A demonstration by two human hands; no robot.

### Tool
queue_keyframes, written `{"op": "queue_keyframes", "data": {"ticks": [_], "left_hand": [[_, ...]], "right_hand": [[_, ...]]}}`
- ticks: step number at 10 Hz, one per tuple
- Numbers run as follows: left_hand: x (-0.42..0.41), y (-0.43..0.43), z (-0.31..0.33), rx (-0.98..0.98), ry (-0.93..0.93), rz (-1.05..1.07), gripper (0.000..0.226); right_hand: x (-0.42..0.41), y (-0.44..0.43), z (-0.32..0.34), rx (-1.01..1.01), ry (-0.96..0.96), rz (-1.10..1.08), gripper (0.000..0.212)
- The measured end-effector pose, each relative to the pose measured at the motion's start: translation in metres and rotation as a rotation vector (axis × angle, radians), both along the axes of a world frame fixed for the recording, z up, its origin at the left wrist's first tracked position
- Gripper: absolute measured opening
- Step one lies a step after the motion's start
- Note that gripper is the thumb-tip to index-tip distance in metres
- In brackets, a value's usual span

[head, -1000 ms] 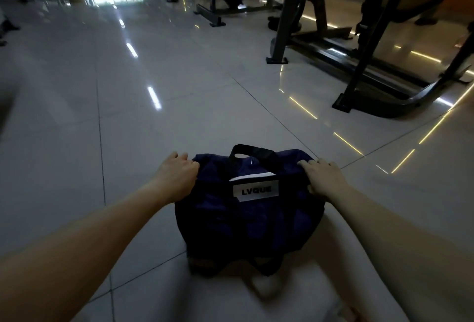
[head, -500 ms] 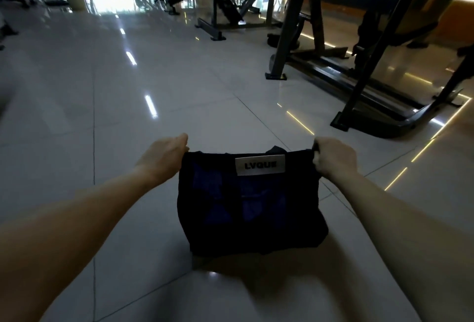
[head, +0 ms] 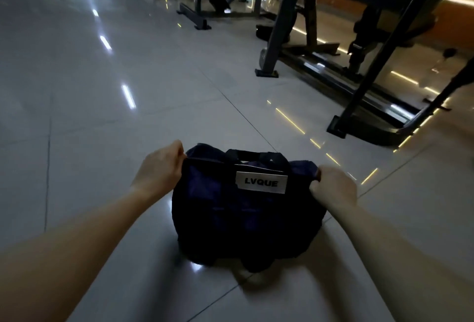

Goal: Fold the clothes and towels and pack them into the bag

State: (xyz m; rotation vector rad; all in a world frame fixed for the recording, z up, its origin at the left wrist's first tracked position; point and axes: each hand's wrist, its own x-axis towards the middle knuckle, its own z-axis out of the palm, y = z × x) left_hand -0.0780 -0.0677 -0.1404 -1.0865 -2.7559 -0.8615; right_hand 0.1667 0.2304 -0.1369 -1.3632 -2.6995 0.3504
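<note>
Bag [head: 246,219] crosswise — a hand at each end.
My left hand [head: 159,170] and right hand [head: 333,188] both clench its top corners.

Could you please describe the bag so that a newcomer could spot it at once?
Against the pale tiled floor, nearer than the black gym frames, a dark navy bag is gripped at its top ends by the left hand and right hand. Only it bears a white label reading LVQUE.
</note>
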Motion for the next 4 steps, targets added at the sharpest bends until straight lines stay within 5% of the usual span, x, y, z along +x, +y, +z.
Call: {"op": "queue_keyframes", "data": {"ticks": [1, 2, 3, 4], "left_hand": [[0.006, 0.0, 0.001, -0.117, -0.029, 0.038, 0.018], [0.013, 0.0, 0.032, -0.166, -0.182, 0.079, 0.015], [0.02, 0.021, 0.104, -0.105, -0.364, 0.089, 0.018], [0.026, 0.044, 0.203, 0.112, -0.781, 0.145, 0.023]], "right_hand": [[-0.002, 0.004, 0.004, -0.067, -0.191, 0.047, 0.002], [-0.002, 0.004, 0.033, -0.238, -0.116, 0.002, 0.015], [-0.016, 0.004, 0.106, -0.616, 0.193, -0.125, 0.024], [-0.026, 0.004, 0.211, -0.948, 0.336, -0.15, 0.034]]}}
